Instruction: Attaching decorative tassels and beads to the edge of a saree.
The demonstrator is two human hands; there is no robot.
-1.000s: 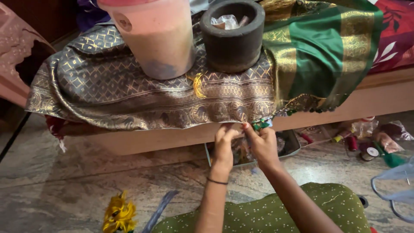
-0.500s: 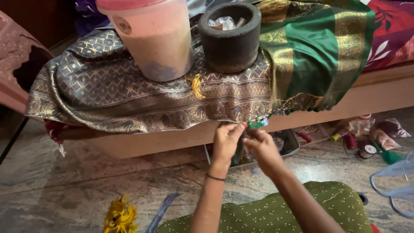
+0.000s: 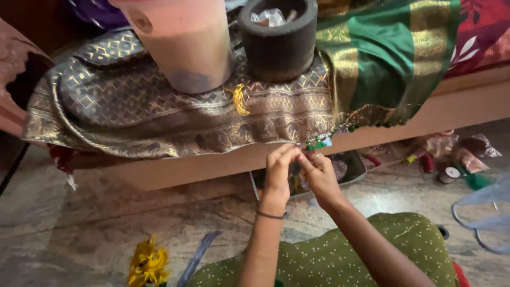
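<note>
Fabric hem being worked with both hands at the bench edge.

The brocade cloth (image 3: 159, 117) is being pinched at its lower hem by the left hand (image 3: 279, 172) and the right hand (image 3: 319, 175), fingertips closed together on the edging just beside a green tassel (image 3: 317, 143). The cloth is being weighed down by a pink container (image 3: 183, 42) and a stone mortar (image 3: 279, 37).

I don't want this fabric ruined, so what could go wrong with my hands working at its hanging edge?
Both hands, left hand and right hand, pinch the grey brocade cloth at its edge. A hard tug could drag it, perhaps tipping the pink container or dark stone mortar standing on it. The small green tassel might snag.
</note>
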